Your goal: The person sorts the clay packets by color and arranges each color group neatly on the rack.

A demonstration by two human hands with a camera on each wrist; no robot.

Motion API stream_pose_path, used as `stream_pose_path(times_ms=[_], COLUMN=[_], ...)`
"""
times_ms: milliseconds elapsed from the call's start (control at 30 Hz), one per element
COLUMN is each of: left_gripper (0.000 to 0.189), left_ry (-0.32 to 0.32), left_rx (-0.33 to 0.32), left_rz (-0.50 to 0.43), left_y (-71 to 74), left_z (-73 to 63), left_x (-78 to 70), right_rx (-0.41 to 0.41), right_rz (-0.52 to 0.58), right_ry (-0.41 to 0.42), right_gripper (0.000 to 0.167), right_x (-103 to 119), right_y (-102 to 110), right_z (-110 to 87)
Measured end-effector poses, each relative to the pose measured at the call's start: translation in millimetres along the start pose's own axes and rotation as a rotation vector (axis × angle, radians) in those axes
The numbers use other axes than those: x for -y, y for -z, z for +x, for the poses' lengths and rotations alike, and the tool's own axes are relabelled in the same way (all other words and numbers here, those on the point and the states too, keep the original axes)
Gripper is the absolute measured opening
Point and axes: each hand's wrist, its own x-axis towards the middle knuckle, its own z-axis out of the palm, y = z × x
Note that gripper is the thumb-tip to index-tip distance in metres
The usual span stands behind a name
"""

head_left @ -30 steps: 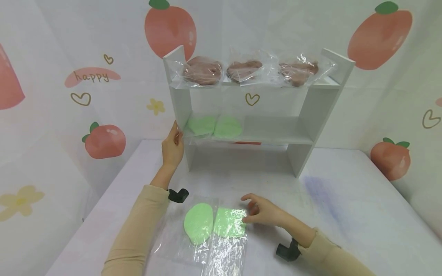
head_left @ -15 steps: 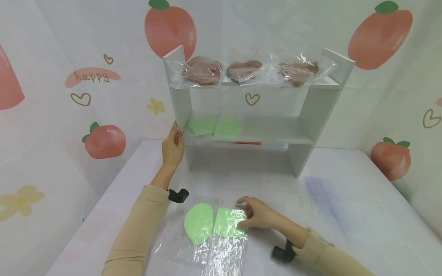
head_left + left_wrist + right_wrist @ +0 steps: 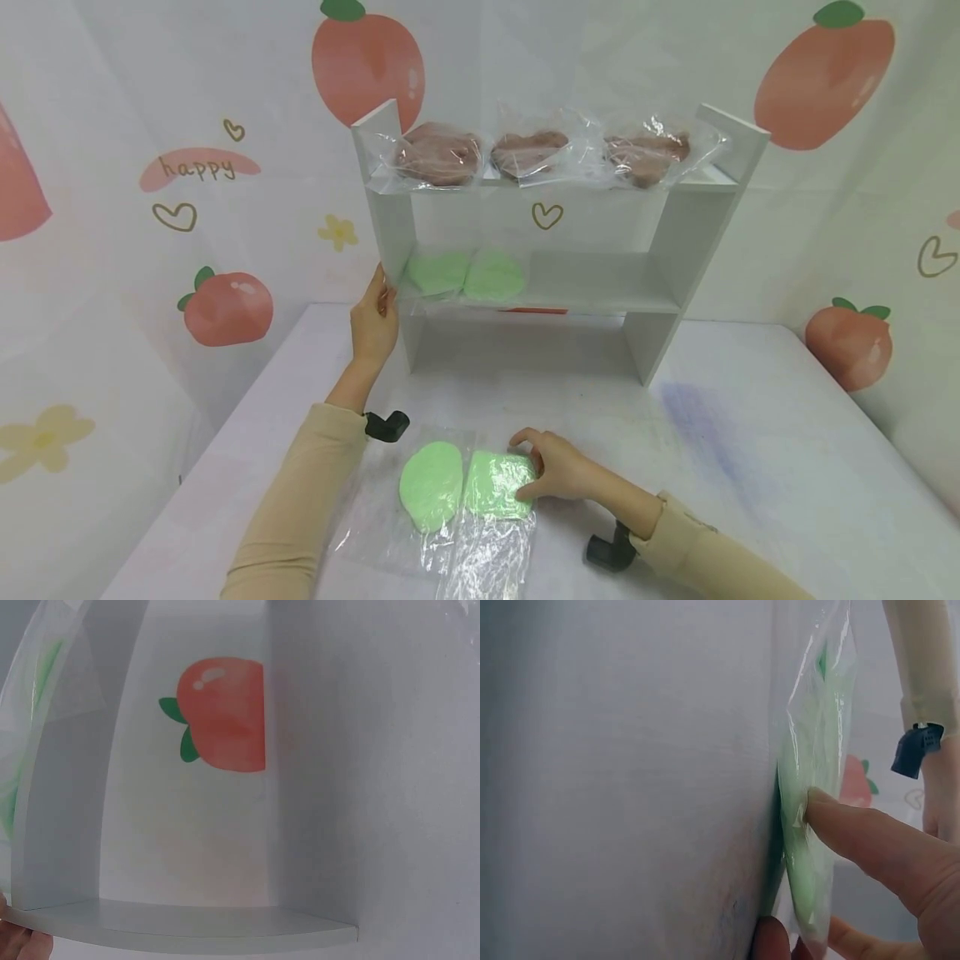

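Note:
My left hand holds the left side panel of a small white shelf near its middle board; its fingertips show at the panel's edge in the left wrist view. On the table, my right hand is at the right-hand of two clear plastic bags, each with a flat light-green piece inside. Its thumb presses on this bag, while the other fingers curl at the bag's edge. Left of it lies the other green-filled bag, flat on the table.
Two more bagged green pieces lie at the left of the shelf's middle board. Three bagged brown lumps sit along the top board. A fruit-printed cloth hangs behind and at the sides of the white table.
My right hand has moved left and slightly nearer onto the right-hand bag, its thumb now over the green piece. The left hand stays on the shelf panel.

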Motion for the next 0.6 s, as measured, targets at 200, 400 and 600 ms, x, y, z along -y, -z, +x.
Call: stream_pose_path(times_ms=[200,400,600], left_gripper=[0.045,0.045,0.045], left_ry=[0.002,-0.003,0.010], left_rx=[0.003,-0.002,0.005], left_rz=[-0.005,-0.008,-0.017], left_y=[0.3,-0.2,-0.1], left_z=[-0.4,0.1,0.0], left_x=[-0.8,0.0,0.2], right_rx=[-0.005,0.023,0.021], right_rz=[0.013,0.104,0.210], right_ry=[0.004,0.021,0.085], right_gripper=[0.066,0.068,0.064], right_x=[-1.3,-7.4,-11.8], right_y=[-0.5,1.8,7.9], right_z=[0.5,1.4,0.8])
